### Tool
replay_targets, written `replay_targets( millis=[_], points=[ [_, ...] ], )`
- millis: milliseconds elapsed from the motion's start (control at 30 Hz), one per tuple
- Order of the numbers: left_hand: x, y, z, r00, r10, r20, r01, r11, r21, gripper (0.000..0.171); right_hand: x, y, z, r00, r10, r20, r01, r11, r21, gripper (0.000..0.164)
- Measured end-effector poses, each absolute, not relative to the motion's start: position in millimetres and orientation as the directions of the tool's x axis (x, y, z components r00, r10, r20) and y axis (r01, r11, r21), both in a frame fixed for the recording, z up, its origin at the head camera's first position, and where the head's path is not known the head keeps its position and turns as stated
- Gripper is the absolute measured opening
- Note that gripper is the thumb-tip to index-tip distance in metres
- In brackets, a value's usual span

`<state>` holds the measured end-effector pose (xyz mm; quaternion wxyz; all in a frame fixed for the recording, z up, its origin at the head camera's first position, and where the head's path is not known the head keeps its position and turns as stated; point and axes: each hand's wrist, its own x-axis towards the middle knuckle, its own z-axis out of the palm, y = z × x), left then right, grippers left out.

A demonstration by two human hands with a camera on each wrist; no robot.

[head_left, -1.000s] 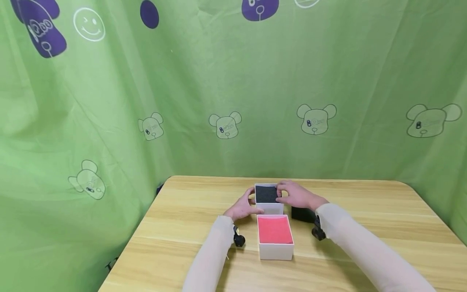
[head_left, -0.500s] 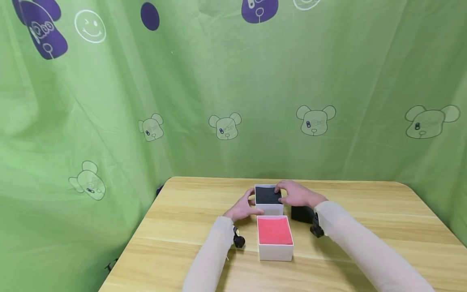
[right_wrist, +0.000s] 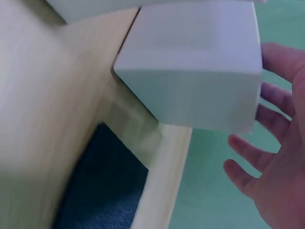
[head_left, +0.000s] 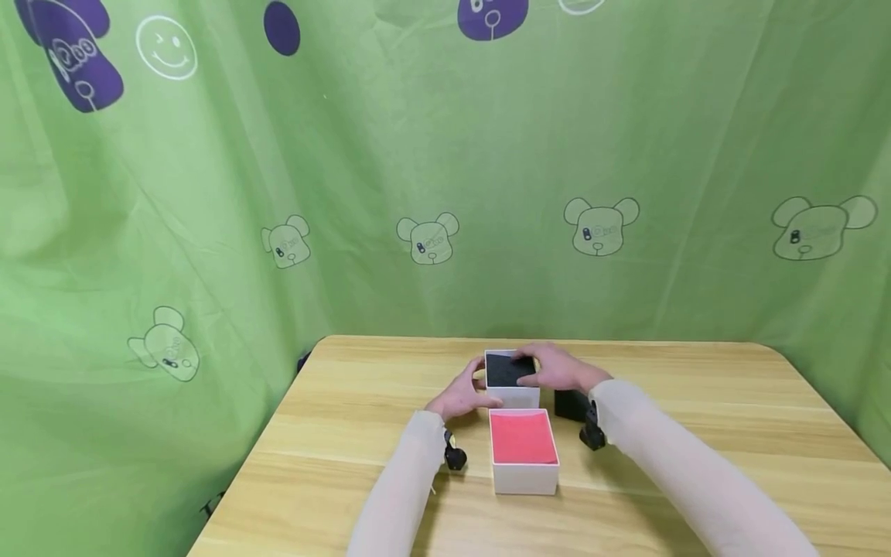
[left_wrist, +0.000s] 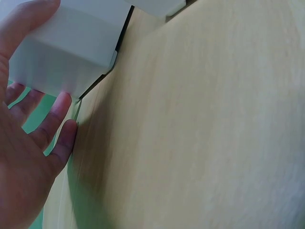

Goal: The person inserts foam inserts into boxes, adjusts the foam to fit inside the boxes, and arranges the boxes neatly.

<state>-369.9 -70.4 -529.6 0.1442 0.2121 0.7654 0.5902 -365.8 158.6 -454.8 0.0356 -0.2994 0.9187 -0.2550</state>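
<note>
The far white box [head_left: 513, 398] holds a black, felt-like piece [head_left: 503, 373] near its rim. At its left side my left hand [head_left: 462, 392] holds the box, the thumb [left_wrist: 33, 16] on the near wall and the other fingers spread along the side. My right hand [head_left: 557, 367] reaches over the right rim, thumb and forefinger spread across the black piece; its other fingers [right_wrist: 248, 152] hang loosely outside the box wall. The fingertips inside the box are hidden in the right wrist view.
A nearer white box [head_left: 525, 480] with a red piece [head_left: 524, 439] inside stands just in front. Right of the far box lies a dark, textured object [head_left: 569, 405], partly behind the right wrist. The wooden table [head_left: 334, 433] ends at a green curtain [head_left: 515, 294].
My right hand has moved left, from the box's right rim further over the black piece. My left hand and both boxes have stayed in place.
</note>
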Motion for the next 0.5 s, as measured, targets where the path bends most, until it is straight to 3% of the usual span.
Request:
replay_targets(
  millis=[500],
  points=[
    [-369.2,-70.6,-529.3,-0.867,0.497,0.026,0.149,0.209,0.967,0.089,-373.1,152.3,-465.4,-0.826,-0.562,0.033,-0.487,0.685,-0.542,0.054]
  ],
)
